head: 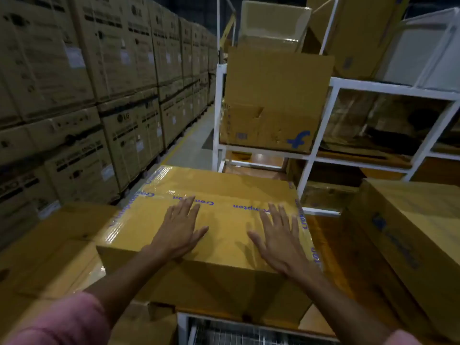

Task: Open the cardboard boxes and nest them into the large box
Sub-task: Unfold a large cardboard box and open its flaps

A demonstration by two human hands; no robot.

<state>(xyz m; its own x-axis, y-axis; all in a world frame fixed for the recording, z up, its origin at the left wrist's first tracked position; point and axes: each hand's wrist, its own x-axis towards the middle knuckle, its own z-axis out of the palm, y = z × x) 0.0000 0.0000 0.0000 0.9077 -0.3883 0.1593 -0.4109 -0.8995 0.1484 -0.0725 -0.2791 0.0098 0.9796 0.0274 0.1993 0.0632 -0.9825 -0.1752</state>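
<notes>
both hands (231, 232) flat on taped box (224, 185); tape print partly unreadable.

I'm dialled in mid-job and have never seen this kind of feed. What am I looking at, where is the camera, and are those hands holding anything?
There is no machine here: a person works with bare hands. The single picture comes from a camera worn on the person's head, looking forward and down, so the arms enter from the bottom edge. The left hand and the right hand both lie flat, fingers straight, on top of a taped cardboard box with purple lettering on its tape. Neither hand holds anything; the box is still sealed. More boxes sit to either side of it. Ahead stands a white metal rack carrying an opened box with a blue logo. Along the left runs a wall of stacked cartons.
</notes>
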